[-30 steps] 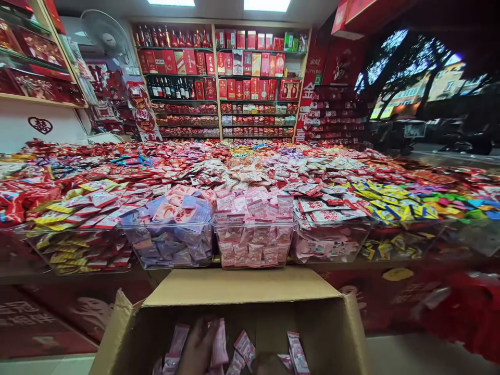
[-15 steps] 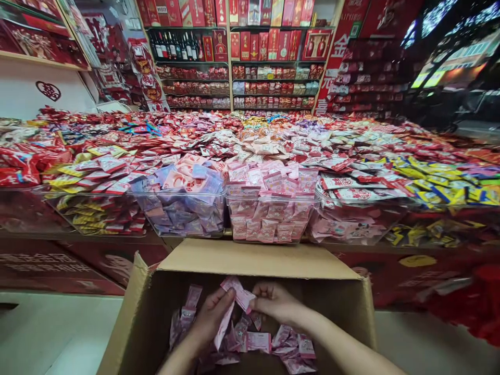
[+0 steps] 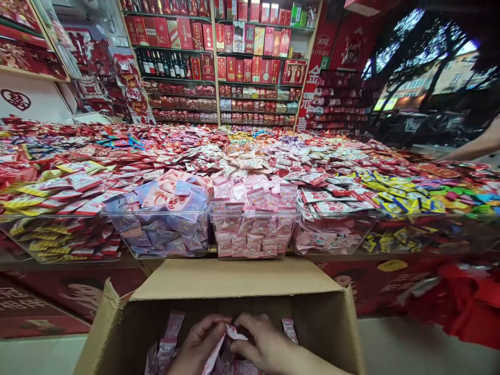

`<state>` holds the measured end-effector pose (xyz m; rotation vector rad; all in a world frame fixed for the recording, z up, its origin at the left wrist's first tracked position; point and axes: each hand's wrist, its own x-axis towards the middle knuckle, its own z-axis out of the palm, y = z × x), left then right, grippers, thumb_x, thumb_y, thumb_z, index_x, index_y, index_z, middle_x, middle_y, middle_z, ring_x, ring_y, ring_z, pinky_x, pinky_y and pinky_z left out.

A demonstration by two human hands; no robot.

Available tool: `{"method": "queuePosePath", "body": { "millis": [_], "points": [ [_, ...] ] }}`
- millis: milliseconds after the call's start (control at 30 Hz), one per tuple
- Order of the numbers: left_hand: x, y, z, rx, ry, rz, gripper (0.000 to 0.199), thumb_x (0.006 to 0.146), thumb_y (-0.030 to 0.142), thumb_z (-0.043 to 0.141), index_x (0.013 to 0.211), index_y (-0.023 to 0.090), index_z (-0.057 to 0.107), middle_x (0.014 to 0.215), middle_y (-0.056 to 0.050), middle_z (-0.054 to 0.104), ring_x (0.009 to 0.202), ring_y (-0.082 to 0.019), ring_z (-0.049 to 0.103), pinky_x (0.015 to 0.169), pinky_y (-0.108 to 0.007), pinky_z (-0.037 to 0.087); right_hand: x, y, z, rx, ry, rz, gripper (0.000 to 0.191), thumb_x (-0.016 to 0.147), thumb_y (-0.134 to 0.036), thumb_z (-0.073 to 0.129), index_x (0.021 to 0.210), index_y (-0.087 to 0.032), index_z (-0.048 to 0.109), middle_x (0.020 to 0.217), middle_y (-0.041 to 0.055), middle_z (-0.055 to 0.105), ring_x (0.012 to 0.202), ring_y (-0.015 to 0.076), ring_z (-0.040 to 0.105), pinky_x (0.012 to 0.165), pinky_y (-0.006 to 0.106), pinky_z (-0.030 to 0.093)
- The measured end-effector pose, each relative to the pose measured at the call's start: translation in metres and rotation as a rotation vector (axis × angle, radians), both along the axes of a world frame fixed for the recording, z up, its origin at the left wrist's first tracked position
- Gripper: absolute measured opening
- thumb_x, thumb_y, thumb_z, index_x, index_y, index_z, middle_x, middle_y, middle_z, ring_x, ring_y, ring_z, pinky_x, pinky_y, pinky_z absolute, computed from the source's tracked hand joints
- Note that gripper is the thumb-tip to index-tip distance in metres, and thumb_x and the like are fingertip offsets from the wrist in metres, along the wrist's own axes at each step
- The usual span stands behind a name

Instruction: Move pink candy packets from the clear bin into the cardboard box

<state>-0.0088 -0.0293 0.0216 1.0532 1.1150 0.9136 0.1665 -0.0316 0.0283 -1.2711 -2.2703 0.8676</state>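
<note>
Both hands are inside an open cardboard box [image 3: 238,278]. My left hand [image 3: 197,344] is closed, its thumb and fingers pinching a small pink packet [image 3: 213,359] that hangs down from them. Close beside it, my right hand [image 3: 263,344] curls its thumb and fingers around another pink-and-white packet [image 3: 236,334], which reaches across to the left fingertips. Loose pink packets [image 3: 167,348] lie at the box's left side, and a single packet [image 3: 289,330] leans near its back wall on the right. My hands and forearms hide much of the box's bottom.
Clear plastic bins of wrapped packets line the counter edge behind the box, with pink packets [image 3: 253,239] straight ahead and lilac packets [image 3: 160,234] to their left. Heaps of packets cover the counter behind. Another person's forearm [image 3: 478,140] reaches in at right. Red cloth [image 3: 464,307] hangs below.
The view has tilted up and shifted right. My right hand has closed in toward the left around the pink packet. Another person's forearm has appeared at the right edge.
</note>
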Motion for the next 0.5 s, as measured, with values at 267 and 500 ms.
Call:
{"method": "queuePosePath", "body": {
  "millis": [267, 500],
  "points": [
    [-0.003, -0.003, 0.016, 0.095, 0.011, 0.132, 0.028, 0.056, 0.044, 0.07, 0.071, 0.019, 0.067, 0.075, -0.002, 0.066, 0.078, -0.021, 0.057, 0.074, -0.029, 0.044, -0.001, 0.002, 0.01, -0.297, 0.624, -0.165, 0.03, 0.064, -0.02, 0.06, 0.094, -0.019, 0.055, 0.088, 0.0042, 0.063, 0.079, 0.0171, 0.058, 0.071, 0.029, 0.044],
    [0.007, -0.01, 0.012, 0.125, -0.032, 0.076, 0.035, 0.065, 0.029, 0.067, 0.098, 0.022, 0.055, 0.086, -0.001, 0.066, 0.086, -0.018, 0.058, 0.078, -0.029, 0.043, -0.006, 0.007, 0.007, -0.69, 0.955, -0.299, 0.046, 0.052, -0.042, 0.071, 0.083, -0.016, 0.049, 0.066, -0.0014, 0.057, 0.049, 0.0101, 0.051, 0.048, 0.024, 0.043]
  ]
}}
